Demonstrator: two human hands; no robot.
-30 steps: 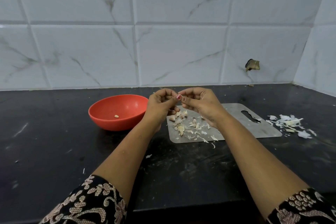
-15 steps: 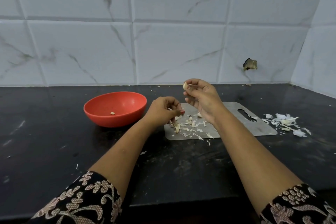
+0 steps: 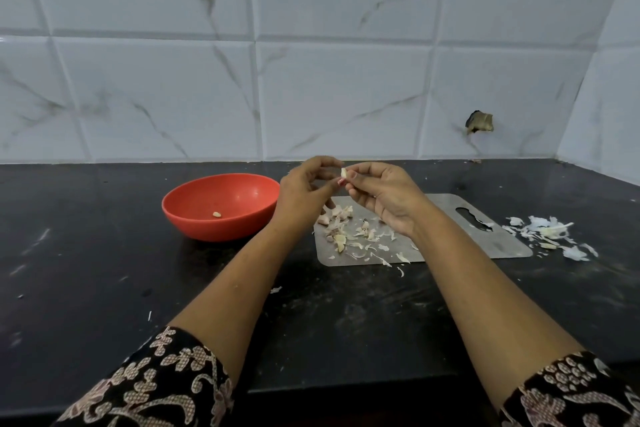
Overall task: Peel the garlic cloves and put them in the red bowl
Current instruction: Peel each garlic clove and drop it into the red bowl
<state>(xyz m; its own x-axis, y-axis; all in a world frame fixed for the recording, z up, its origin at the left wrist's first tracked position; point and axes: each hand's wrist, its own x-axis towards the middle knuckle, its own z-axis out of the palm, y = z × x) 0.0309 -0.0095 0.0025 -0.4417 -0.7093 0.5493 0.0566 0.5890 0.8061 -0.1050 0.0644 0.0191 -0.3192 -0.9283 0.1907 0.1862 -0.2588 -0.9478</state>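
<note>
A pale garlic clove (image 3: pixel 343 173) is raised above the steel cutting board (image 3: pixel 491 239), pinched in the fingertips of my right hand (image 3: pixel 381 194). My left hand (image 3: pixel 304 189) meets it from the left, its thumb and fingers also pinching the clove. Unpeeled cloves and skins (image 3: pixel 341 222) lie on the board's left part, under my hands. The red bowl (image 3: pixel 194 215) stands left of the board with one peeled clove (image 3: pixel 217 214) inside.
A heap of garlic skins (image 3: pixel 550 232) lies on the black counter (image 3: pixel 86 270) right of the board. The white tiled wall (image 3: pixel 311 80) runs along the back, with a broken hole (image 3: pixel 479 122) at the right. The counter's front edge is near my sleeves.
My left hand rose from the clove pile on the board to meet my right hand, and both now pinch the raised clove. The camera shifted slightly.
</note>
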